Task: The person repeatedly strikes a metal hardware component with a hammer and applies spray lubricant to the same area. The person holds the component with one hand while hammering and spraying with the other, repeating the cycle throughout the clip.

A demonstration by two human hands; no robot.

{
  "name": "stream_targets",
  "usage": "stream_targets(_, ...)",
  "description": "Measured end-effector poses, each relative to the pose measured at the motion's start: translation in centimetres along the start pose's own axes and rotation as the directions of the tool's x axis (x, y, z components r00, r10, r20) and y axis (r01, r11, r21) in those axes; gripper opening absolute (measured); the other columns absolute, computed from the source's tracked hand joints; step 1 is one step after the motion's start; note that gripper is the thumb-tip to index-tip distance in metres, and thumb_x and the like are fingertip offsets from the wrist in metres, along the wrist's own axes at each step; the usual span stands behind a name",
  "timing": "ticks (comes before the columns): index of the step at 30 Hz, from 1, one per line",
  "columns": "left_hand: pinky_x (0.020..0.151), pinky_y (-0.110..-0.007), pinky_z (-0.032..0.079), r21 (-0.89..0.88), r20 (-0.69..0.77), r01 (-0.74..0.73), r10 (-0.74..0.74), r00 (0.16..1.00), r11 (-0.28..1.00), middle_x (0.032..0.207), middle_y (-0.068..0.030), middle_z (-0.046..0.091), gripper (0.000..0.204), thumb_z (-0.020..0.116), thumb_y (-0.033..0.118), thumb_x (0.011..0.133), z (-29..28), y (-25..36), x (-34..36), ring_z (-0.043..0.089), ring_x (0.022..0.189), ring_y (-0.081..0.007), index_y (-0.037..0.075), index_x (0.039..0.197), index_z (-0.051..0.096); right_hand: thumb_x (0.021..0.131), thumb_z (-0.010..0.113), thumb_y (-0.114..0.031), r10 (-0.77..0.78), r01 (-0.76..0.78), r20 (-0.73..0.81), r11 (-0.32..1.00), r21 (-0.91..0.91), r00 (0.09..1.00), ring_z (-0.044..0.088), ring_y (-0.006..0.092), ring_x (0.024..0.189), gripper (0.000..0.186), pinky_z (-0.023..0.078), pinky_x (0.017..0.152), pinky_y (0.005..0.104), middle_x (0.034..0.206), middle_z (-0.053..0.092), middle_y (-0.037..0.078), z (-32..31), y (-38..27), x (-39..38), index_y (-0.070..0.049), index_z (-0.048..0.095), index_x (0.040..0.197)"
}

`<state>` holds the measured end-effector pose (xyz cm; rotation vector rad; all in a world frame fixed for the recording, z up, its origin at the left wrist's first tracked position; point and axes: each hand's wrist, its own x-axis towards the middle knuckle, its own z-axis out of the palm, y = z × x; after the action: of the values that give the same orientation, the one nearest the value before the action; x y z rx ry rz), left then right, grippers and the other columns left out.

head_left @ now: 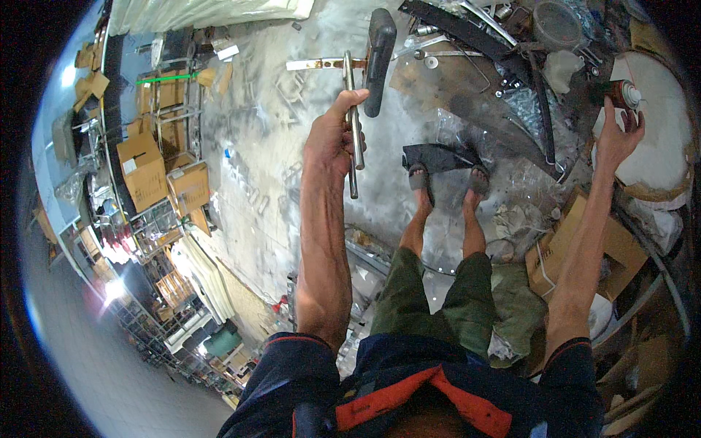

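Observation:
My left hand (337, 135) is closed around the shiny metal tubes (353, 131) of a part that looks like a chair armrest. A long black pad (380, 62) sits at its far end, and a flat metal strip (315, 64) with holes sticks out to the left. Out to the right, my right hand (619, 135) has its fingers spread just below a spray can (623, 94) with a dark body and white nozzle. Fingertips come up against the can's near side; whether they press on it I cannot tell. Beside the can is a round, pale tabletop (661, 139).
Metal bars, brackets and tools (504, 44) lie heaped at the far right, near a clear round tub (556, 23). A black cloth scrap (438, 156) lies by my sandalled feet. An open cardboard box (606, 244) stands at right; boxes on racks (142, 171) line the left.

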<state>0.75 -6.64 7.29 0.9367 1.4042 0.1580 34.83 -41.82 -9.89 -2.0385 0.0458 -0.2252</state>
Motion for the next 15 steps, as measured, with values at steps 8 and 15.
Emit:
stream_targets(8, 0.039, -0.021, 0.027, -0.137, 0.062, 0.131, -0.124, 0.99, 0.982, 0.064, 0.0053, 0.038, 0.054, 0.085, 0.038, 0.082, -0.7, 0.0, -0.2, 0.035, 0.045, -0.0045, -0.001, 0.099, 0.051, 0.085, 0.091, -0.027, -0.15, 0.151, 0.046, 0.989, -0.002, 0.988, 0.065, 0.0248, 0.117, 0.071, 0.052, 0.103, 0.0402, 0.128, 0.068, 0.017, 1.4, 1.1, 3.0, 0.005, 0.057, 0.138)
stream_targets(15, 0.039, -0.02, 0.024, -0.203, 0.111, 0.186, -0.166, 0.98, 0.961, 0.067, 0.0042, 0.04, 0.063, 0.082, 0.041, 0.085, -1.7, -0.2, 0.4, 0.034, 0.046, -0.0039, -0.008, 0.109, 0.05, 0.078, 0.096, -0.029, -0.229, 0.249, -0.118, 0.948, 0.201, 0.966, 0.07, 0.0251, 0.107, 0.062, 0.055, 0.098, 0.0377, 0.119, 0.074, 0.017, -1.3, -2.4, 4.9, 0.007, 0.068, 0.12)
